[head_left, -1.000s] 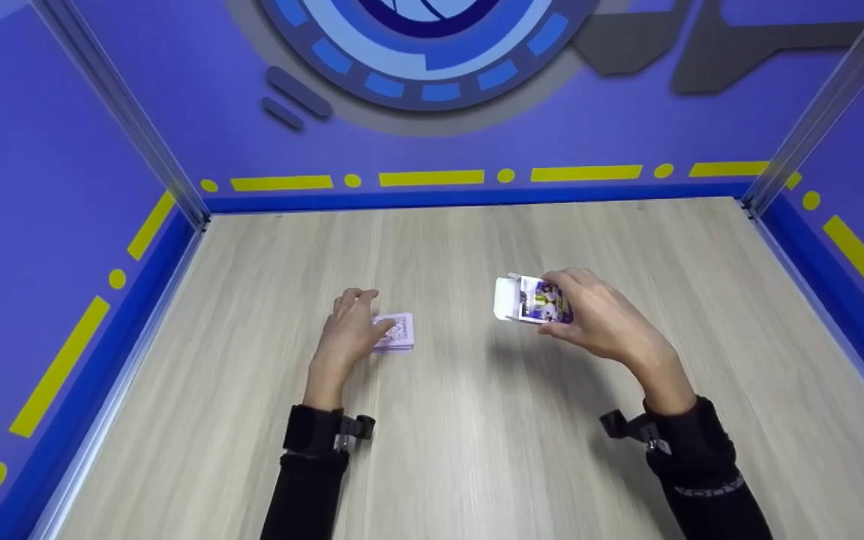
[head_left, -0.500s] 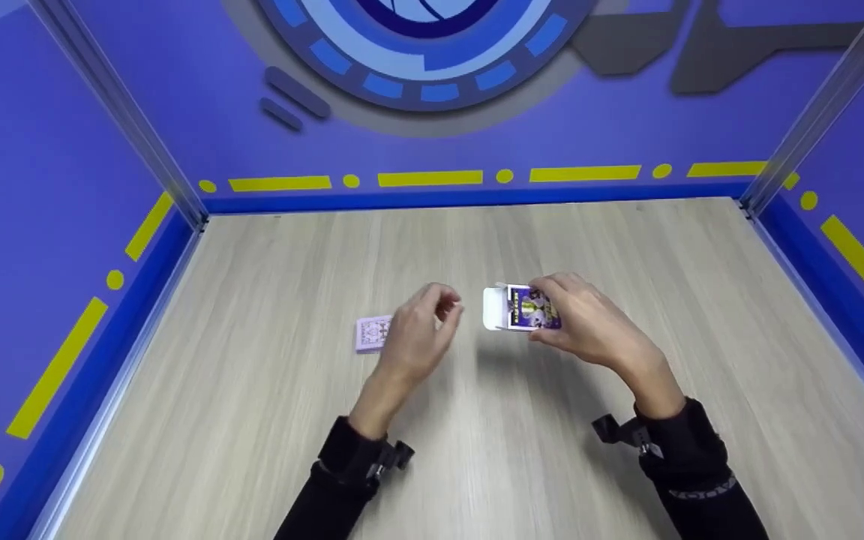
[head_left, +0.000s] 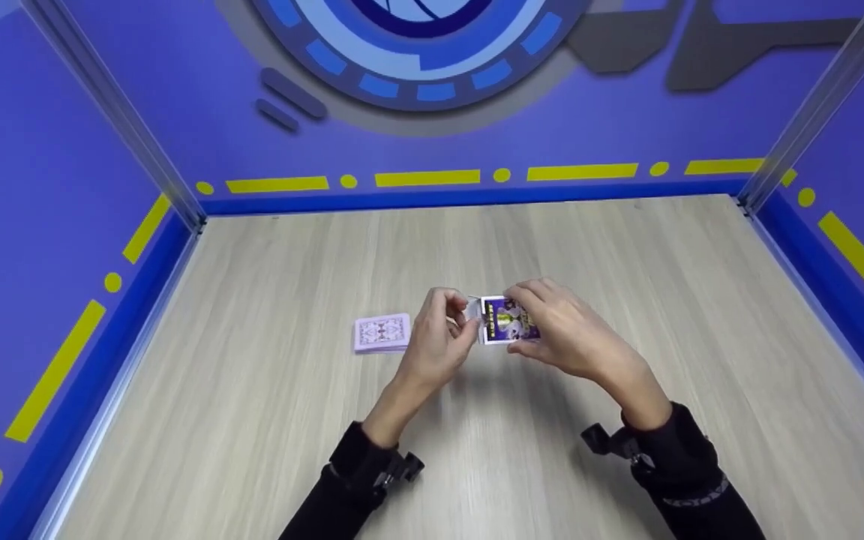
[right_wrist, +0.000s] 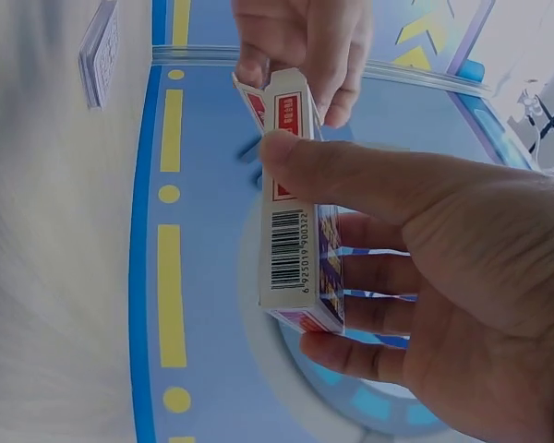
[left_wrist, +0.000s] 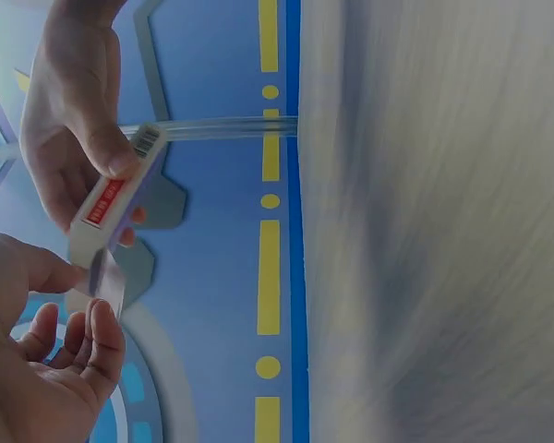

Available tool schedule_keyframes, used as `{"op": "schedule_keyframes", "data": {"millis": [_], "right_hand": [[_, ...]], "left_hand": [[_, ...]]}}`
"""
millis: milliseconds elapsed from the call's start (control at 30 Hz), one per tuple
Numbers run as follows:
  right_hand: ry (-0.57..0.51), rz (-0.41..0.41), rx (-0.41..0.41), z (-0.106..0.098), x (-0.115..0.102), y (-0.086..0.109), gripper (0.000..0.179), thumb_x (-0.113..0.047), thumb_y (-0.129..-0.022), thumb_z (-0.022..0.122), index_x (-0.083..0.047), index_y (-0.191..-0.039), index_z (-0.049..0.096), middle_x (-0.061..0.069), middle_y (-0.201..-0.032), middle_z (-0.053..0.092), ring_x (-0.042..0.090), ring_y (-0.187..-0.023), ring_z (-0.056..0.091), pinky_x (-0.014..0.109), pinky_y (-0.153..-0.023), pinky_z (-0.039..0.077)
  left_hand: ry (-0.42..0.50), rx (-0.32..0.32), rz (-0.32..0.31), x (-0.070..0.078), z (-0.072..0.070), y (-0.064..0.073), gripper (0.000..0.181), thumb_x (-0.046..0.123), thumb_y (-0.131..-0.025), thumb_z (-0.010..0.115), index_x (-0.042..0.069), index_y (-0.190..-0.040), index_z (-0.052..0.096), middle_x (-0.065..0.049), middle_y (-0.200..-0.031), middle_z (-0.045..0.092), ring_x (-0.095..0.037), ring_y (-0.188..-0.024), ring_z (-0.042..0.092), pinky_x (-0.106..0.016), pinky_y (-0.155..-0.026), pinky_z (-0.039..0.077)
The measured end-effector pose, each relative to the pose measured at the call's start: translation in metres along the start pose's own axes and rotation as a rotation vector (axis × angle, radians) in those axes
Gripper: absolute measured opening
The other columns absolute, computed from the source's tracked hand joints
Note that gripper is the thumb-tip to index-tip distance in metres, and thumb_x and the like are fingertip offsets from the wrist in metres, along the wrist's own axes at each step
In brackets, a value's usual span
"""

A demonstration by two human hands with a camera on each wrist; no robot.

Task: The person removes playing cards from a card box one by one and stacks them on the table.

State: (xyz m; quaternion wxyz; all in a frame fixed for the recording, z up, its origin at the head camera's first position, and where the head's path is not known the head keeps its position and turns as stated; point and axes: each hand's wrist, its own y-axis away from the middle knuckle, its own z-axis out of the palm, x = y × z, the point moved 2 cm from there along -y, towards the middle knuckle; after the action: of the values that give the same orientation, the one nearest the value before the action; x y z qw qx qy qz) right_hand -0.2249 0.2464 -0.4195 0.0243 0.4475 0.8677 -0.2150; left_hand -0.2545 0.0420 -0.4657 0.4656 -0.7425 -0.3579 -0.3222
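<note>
In the head view my right hand (head_left: 574,337) grips a small playing-card box (head_left: 508,321), purple-fronted with white edges, above the table. Its thumb lies along the narrow side, which carries a barcode, and its fingers wrap the far side in the right wrist view. My left hand (head_left: 439,337) is at the box's left end, where a white flap (left_wrist: 114,281) stands out. The left thumb touches the box corner and the fingertips meet the flap, partly hiding that end. A stack of playing cards (head_left: 382,333), pale purple with patterned backs, lies on the table just left of my left hand.
The light wood table (head_left: 252,435) is enclosed by blue-purple panels (head_left: 432,142) at the back and both sides, marked with yellow dashes and dots. Metal posts (head_left: 139,142) stand at the back corners. Each wrist wears a black strap with a small camera mount.
My left hand has left the card stack and moved right to the box's flap end. My right hand has brought the box left and slightly nearer. The stack stays on the table.
</note>
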Motion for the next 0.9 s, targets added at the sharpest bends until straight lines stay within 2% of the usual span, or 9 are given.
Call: {"op": "schedule_keyframes", "data": {"millis": [167,333,467,567,633,767,833,900], "right_hand": [[-0.003,-0.015,0.001,0.000,-0.003,0.001,0.069,-0.026,-0.079,0.092,0.000,-0.134,0.059,0.014,-0.127,0.063,0.028,-0.113,0.060,0.042,-0.093,0.054],[-0.014,-0.017,-0.011,0.001,-0.002,0.001,0.069,-0.026,-0.080,0.092,0.000,-0.135,0.059,0.014,-0.127,0.063,0.027,-0.112,0.060,0.041,-0.093,0.054],[-0.024,0.006,-0.016,0.001,0.002,0.000,0.071,-0.026,-0.079,0.092,0.000,-0.136,0.059,0.015,-0.128,0.063,0.028,-0.113,0.060,0.042,-0.093,0.054],[-0.025,0.023,-0.013,0.002,0.006,0.000,0.073,-0.026,-0.078,0.093,0.001,-0.136,0.058,0.015,-0.128,0.063,0.028,-0.113,0.060,0.043,-0.092,0.054],[-0.025,0.029,-0.012,0.002,0.008,0.000,0.073,-0.026,-0.078,0.093,0.001,-0.136,0.058,0.015,-0.128,0.063,0.028,-0.112,0.060,0.043,-0.092,0.054],[-0.028,0.037,-0.011,0.002,0.011,0.001,0.074,-0.026,-0.078,0.093,0.001,-0.137,0.058,0.016,-0.128,0.063,0.028,-0.112,0.060,0.043,-0.092,0.054],[-0.033,0.039,-0.008,0.002,0.012,0.002,0.073,-0.026,-0.078,0.093,0.001,-0.136,0.058,0.016,-0.127,0.064,0.029,-0.111,0.060,0.044,-0.092,0.054],[-0.037,0.041,-0.005,0.001,0.014,0.002,0.073,-0.026,-0.078,0.093,0.001,-0.136,0.059,0.016,-0.128,0.064,0.029,-0.112,0.060,0.044,-0.092,0.054]], "left_hand": [[0.086,-0.054,-0.068,-0.006,-0.001,-0.002,0.031,0.002,-0.092,0.073,-0.001,-0.113,0.051,-0.010,-0.103,0.057,-0.020,-0.090,0.057,-0.026,-0.074,0.052],[0.127,-0.070,-0.149,-0.007,-0.003,-0.003,0.036,0.003,-0.092,0.076,-0.001,-0.117,0.050,-0.013,-0.105,0.059,-0.022,-0.092,0.059,-0.028,-0.077,0.054],[0.186,-0.084,-0.217,-0.006,-0.006,-0.004,0.043,-0.001,-0.093,0.073,-0.004,-0.127,0.047,-0.016,-0.111,0.060,-0.022,-0.095,0.063,-0.028,-0.079,0.056],[0.216,-0.098,-0.225,-0.005,-0.010,-0.005,0.048,-0.007,-0.094,0.068,-0.005,-0.136,0.046,-0.018,-0.116,0.059,-0.022,-0.095,0.065,-0.026,-0.078,0.056],[0.178,-0.101,-0.197,-0.004,-0.013,-0.005,0.052,-0.010,-0.093,0.066,-0.003,-0.141,0.047,-0.017,-0.117,0.059,-0.020,-0.093,0.063,-0.024,-0.076,0.055],[0.005,-0.089,-0.127,-0.003,-0.020,-0.006,0.054,-0.011,-0.088,0.060,0.000,-0.141,0.058,-0.013,-0.111,0.056,-0.016,-0.087,0.057,-0.022,-0.074,0.051],[-0.082,-0.089,-0.112,-0.001,-0.023,-0.005,0.055,-0.009,-0.085,0.058,0.002,-0.139,0.063,-0.011,-0.111,0.053,-0.016,-0.086,0.054,-0.023,-0.074,0.049],[-0.133,-0.114,-0.128,0.000,-0.024,-0.005,0.055,-0.004,-0.084,0.061,0.003,-0.138,0.064,-0.011,-0.115,0.049,-0.017,-0.089,0.053,-0.025,-0.076,0.048]]}}
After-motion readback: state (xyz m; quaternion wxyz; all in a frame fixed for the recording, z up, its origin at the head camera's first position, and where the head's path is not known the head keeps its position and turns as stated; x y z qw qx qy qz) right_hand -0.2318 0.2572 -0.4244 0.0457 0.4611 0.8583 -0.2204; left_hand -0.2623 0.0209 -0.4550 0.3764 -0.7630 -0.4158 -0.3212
